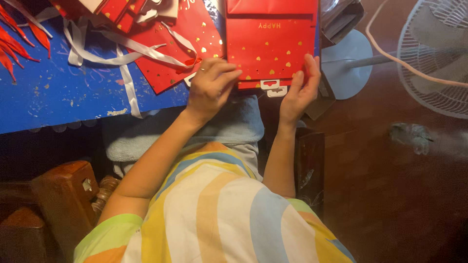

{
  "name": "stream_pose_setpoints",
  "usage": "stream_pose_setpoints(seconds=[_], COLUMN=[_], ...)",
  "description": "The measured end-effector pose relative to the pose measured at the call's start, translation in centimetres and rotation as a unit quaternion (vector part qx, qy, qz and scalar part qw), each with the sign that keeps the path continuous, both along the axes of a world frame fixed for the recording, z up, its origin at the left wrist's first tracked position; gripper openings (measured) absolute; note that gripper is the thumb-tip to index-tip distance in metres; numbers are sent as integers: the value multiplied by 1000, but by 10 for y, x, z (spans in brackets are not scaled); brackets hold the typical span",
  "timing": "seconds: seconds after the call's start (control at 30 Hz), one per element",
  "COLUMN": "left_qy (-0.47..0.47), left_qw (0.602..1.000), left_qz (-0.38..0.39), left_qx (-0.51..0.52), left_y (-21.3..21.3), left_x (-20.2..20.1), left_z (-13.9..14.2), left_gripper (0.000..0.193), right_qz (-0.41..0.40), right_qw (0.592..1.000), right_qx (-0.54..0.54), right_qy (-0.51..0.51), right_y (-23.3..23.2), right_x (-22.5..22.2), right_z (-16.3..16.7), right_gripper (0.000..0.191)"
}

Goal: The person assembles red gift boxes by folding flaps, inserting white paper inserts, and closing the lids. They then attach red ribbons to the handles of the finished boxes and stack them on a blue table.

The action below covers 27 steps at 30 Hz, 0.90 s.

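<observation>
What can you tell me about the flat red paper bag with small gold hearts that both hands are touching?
The flat red paper bag with small gold hearts lies folded flat on the blue table, its near end toward the person. It looks like glossy paper with gold lettering. A fold line crosses its upper part. Two white hanger tabs stick out at the near edge. The left hand rests on its near left corner; the right hand touches its right edge.

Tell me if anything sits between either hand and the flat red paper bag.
Nothing visible does. The left hand and right hand both touch the near edge of the flat red paper bag with gold hearts.
</observation>
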<state>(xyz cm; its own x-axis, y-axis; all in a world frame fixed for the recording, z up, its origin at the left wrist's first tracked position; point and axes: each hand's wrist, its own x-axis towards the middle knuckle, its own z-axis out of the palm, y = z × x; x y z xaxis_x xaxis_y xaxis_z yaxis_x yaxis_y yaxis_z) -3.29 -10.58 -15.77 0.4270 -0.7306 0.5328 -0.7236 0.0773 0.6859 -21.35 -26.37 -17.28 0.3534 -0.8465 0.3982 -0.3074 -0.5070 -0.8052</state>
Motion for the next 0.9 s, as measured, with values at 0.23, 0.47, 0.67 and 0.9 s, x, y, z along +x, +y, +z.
stream_pose_setpoints(seconds=[0.23, 0.47, 0.67, 0.9], left_qy=[-54, -3, 63, 14], left_qw=[996, 991, 986, 993], left_qz=[-56, -98, -102, -10], left_qx=[33, 93, 112, 113], left_y=[-36, -74, -103, -120], left_x=[-7, -3, 17, -2], left_z=[-3, -23, -24, -30], left_gripper=[30, 6, 8, 11], right_qz=[-16, -4, 19, 62], right_qw=[998, 999, 975, 986], right_qx=[-31, -5, 109, 141], right_qy=[48, -49, -192, -70], right_y=[15, 9, 18, 2], right_x=[2, 2, 15, 9], right_z=[0, -7, -1, -1], right_gripper=[40, 58, 77, 82])
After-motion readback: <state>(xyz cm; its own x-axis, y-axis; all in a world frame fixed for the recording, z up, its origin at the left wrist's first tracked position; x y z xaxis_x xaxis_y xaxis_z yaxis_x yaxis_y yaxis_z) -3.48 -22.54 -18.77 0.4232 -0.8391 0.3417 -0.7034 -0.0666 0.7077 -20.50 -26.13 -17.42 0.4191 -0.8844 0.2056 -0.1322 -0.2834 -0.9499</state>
